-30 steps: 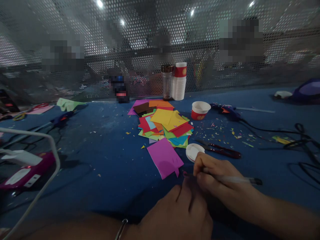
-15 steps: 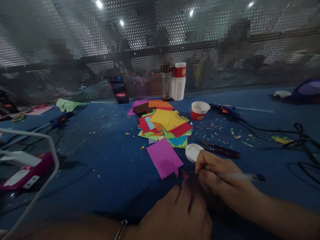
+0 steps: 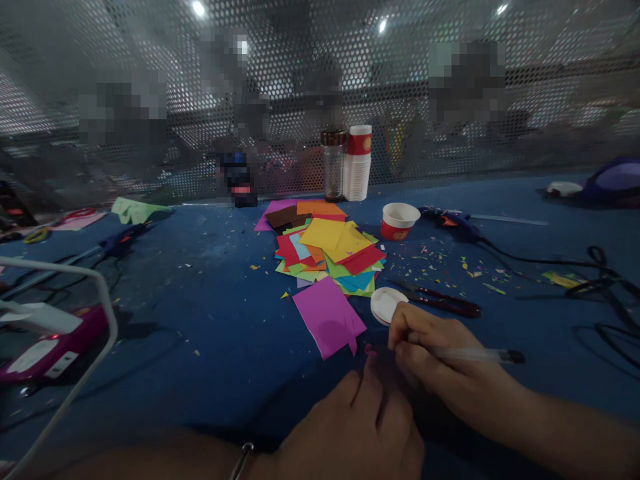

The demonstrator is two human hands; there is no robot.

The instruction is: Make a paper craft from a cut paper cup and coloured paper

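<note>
My right hand (image 3: 443,360) is closed round a clear-barrelled pen (image 3: 475,355), whose dark end points right; its front end is hidden behind my fingers. Beside it, lower down, my left hand (image 3: 360,420) is closed, knuckles up. A small curled purple piece of paper (image 3: 369,349) shows at its index fingertip; the thumb is hidden. Just beyond my left hand lies a purple foam-like sheet (image 3: 329,317) with a cut strip at its corner. Close to my right fingertips is a round white lid-like disc (image 3: 387,305).
Behind the purple sheet is a pile of coloured sheets (image 3: 333,247). Scissors (image 3: 445,301) with dark red handles lie right of the disc. Further back stand a paper cup (image 3: 400,221), stacked cups (image 3: 358,167) and a glass bottle (image 3: 333,167). Glue guns (image 3: 453,223) with cables and a magenta power strip (image 3: 55,343) flank the sides.
The pen's rear end and my right hand have shifted slightly to the left. My left hand and the sheets stay where they were.
</note>
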